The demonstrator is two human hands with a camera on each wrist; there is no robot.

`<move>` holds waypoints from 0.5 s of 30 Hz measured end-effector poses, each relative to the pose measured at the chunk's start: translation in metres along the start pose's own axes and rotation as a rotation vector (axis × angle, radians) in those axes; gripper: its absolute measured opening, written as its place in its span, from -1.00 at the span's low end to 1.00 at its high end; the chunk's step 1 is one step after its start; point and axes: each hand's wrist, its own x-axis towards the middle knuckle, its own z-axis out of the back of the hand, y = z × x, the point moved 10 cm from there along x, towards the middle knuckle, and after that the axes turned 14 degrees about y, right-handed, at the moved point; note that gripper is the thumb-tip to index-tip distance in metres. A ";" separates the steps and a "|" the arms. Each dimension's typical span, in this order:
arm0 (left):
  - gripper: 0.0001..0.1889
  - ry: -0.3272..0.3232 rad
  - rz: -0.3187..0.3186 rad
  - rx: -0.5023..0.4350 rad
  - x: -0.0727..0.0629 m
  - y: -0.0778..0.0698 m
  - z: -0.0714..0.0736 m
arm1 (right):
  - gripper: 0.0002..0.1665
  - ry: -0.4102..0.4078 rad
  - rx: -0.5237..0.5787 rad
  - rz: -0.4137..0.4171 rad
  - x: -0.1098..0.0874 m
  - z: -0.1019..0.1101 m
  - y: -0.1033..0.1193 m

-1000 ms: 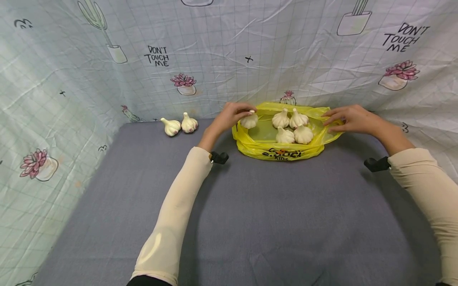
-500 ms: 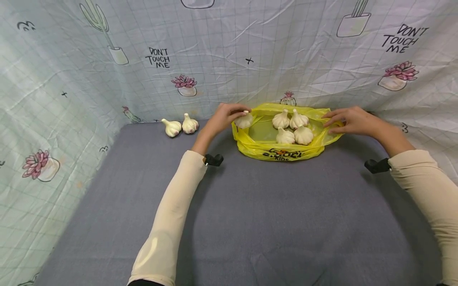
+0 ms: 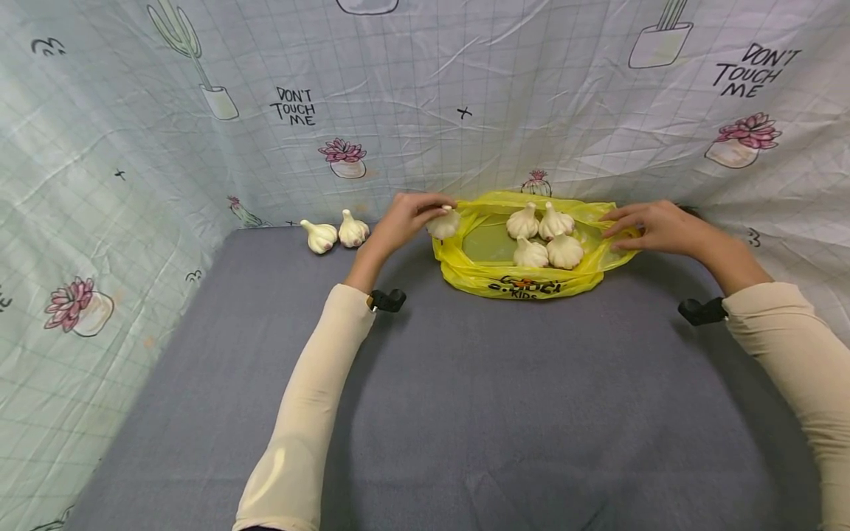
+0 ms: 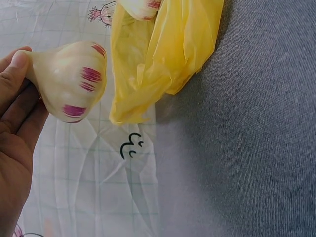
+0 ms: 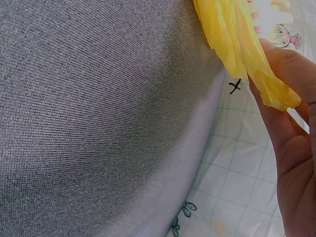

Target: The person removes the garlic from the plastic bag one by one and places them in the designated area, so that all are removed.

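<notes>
A garlic bulb (image 4: pixel 71 81) with purple streaks hangs from my left hand (image 3: pixel 403 223), which pinches it by the neck. In the head view this bulb is over the left rim of a yellow plastic bag (image 3: pixel 468 274); the left wrist view shows a gap between the two. Several garlic bulbs (image 3: pixel 564 251) sit together inside the bag, whose mouth is spread wide. At the bag's right end, my right hand (image 3: pixel 659 227) holds the rim, with yellow plastic (image 5: pixel 229 42) between thumb and fingers in the right wrist view.
Two more garlic bulbs, one on the left (image 3: pixel 321 238) and one beside it (image 3: pixel 354 231), lie near the back edge of the grey cloth-covered table (image 3: pixel 505 398). A printed curtain (image 3: pixel 425 96) hangs directly behind the bag and along the left side.
My left hand has moved left with the garlic bulb, from inside the bag's left end to over its rim. My right hand has stayed at the bag's right end.
</notes>
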 end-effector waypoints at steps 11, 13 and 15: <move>-0.74 -0.003 0.025 -0.010 -0.012 0.004 0.006 | -0.71 -0.013 0.006 -0.008 -0.002 -0.001 -0.001; -0.75 -0.007 0.016 0.000 -0.014 0.004 0.007 | -0.71 -0.015 0.009 -0.005 -0.002 -0.001 -0.002; -0.75 -0.008 0.015 0.005 -0.016 0.005 0.008 | -0.71 -0.016 0.010 -0.006 -0.002 -0.001 -0.002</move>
